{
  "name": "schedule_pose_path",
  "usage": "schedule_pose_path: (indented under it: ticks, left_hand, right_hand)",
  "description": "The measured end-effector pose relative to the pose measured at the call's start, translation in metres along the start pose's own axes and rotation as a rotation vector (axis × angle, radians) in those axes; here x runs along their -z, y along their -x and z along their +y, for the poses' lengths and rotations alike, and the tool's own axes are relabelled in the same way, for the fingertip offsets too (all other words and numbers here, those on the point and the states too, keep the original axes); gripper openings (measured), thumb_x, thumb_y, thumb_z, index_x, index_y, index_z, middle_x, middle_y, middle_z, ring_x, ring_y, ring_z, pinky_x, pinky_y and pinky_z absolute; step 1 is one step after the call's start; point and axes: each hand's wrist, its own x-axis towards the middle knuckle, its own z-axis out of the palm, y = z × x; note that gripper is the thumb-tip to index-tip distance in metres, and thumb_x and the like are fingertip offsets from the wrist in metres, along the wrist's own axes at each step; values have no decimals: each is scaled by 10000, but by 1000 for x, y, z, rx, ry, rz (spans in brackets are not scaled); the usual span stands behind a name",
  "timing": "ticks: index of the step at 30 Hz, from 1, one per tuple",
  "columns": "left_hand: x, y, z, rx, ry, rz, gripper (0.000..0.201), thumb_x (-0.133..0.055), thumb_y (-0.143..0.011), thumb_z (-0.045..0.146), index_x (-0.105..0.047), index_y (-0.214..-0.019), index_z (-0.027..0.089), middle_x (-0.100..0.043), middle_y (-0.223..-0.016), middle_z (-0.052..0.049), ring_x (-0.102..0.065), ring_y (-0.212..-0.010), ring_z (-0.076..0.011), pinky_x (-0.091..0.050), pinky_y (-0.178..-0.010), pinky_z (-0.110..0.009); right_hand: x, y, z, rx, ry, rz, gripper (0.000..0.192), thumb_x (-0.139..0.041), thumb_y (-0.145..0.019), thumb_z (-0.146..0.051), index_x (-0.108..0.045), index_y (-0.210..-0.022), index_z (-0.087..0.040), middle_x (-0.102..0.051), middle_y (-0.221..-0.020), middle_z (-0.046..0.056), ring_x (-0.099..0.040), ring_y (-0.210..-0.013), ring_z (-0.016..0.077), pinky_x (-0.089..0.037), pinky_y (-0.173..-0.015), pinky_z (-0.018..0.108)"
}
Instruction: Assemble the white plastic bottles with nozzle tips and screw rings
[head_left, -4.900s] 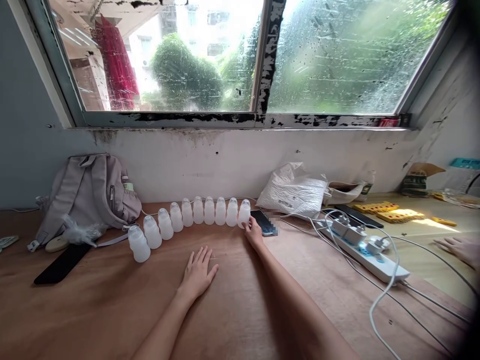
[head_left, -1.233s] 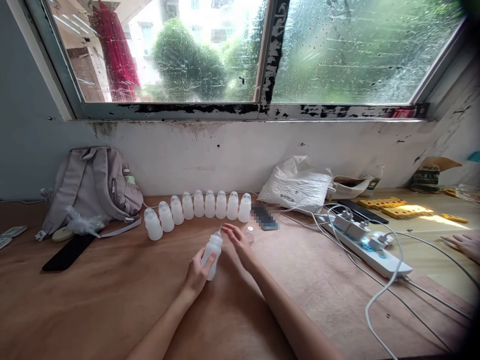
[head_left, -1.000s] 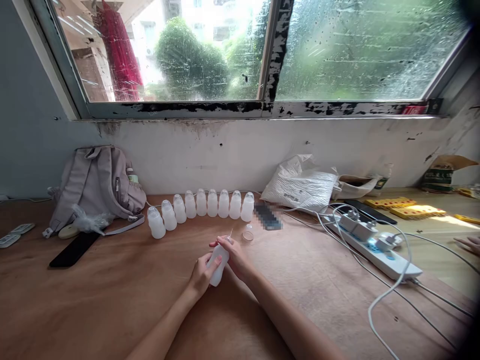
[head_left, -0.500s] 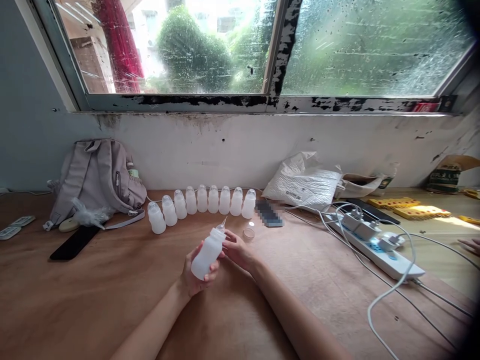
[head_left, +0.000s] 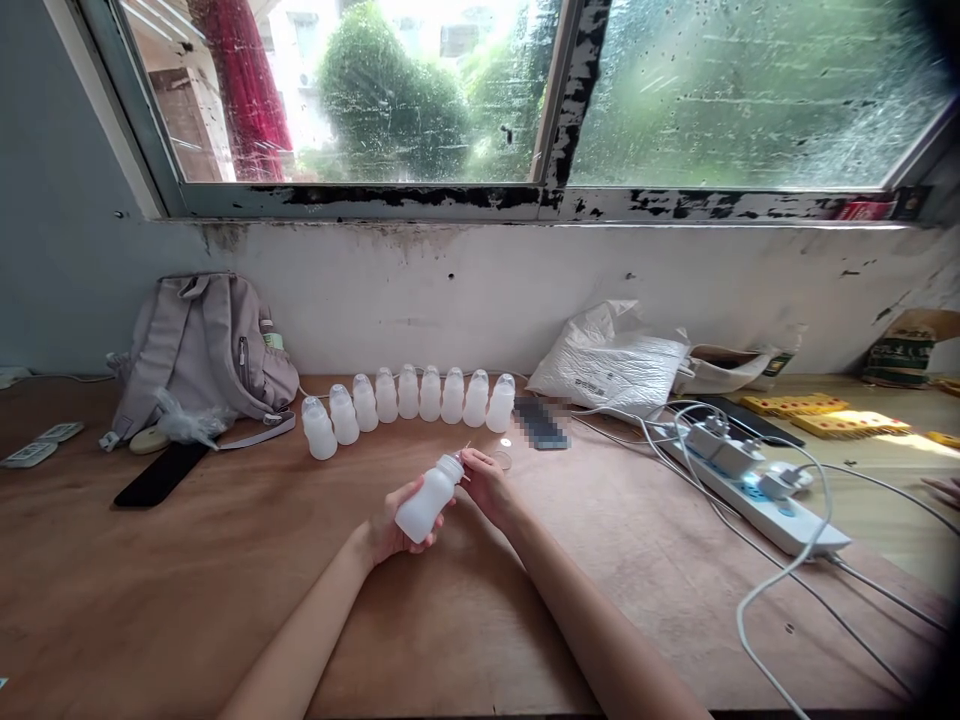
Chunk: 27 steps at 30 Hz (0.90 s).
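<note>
Fingers [head_left: 411, 543] of the left hand [head_left: 390, 527] are wrapped round a white bottle [head_left: 427, 497] just below the middle of the frame, and it is tilted with its neck up and to the right, lifted off the table [head_left: 225, 600]. At that neck the right hand [head_left: 486, 483] pinches the bottle's top between thumb and fingertips, where a thin nozzle tip sticks out; how tight the pinch is cannot be told. Half a second ago the bottle stood more upright and a little higher in the frame, with the right hand lower on its shoulder; now it leans further over and the right fingers have closed on the tip.

Just beyond the right hand a small clear cap [head_left: 502, 459] lies on the table, where it lay before. Behind it, a curved row of eight bottles [head_left: 409, 397] runs across the centre; nearly five seconds ago there were ten. A blurred flat thing [head_left: 541, 423] lies right of the row. Further right are a power strip [head_left: 750, 487] with white cables and a white bag [head_left: 611, 362]. At left, a black phone [head_left: 160, 473] and a backpack [head_left: 202, 350] sit against the wall. At the far right edge, another person's fingertips [head_left: 946, 490] rest on the table.
</note>
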Motion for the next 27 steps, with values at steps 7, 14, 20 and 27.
schedule_pose_path:
  ticks: [7,14,20,27]
  left_hand:
    - [1,4,5,8,-38,-1,549,-408,-759,543,-552,-1019,81,-570,-688,-64,-534,-480,-121,-308,-344,-184]
    - [8,-1,1,-275,-10,195,464,-453,-756,489,-545,-992,100,-598,-790,-88,-569,-569,-137,-394,-409,-204]
    - [36,-7,11,-726,15,633,408,-513,-715,445,-528,-963,122,-600,-902,-85,-592,-740,-174,-457,-581,-256]
    - [73,-2,23,-963,-204,1251,428,-632,-620,398,-500,-969,189,-569,-997,-48,-539,-917,-182,-403,-794,-286]
  right_hand:
    - [5,-2,0,11,-2,35,182,-637,-635,-320,-629,-790,-225,-607,-799,12,-542,-801,178,-399,-706,305]
    - [15,-8,0,33,-64,120,222,-666,-599,-314,-628,-797,-221,-604,-833,15,-559,-797,182,-424,-714,326]
    - [28,-15,8,-13,-112,151,208,-659,-597,-298,-637,-788,-219,-607,-786,14,-565,-746,168,-449,-656,310]
    - [27,-15,10,-35,-191,148,186,-667,-589,-265,-653,-765,-207,-598,-738,4,-541,-679,135,-454,-596,262]
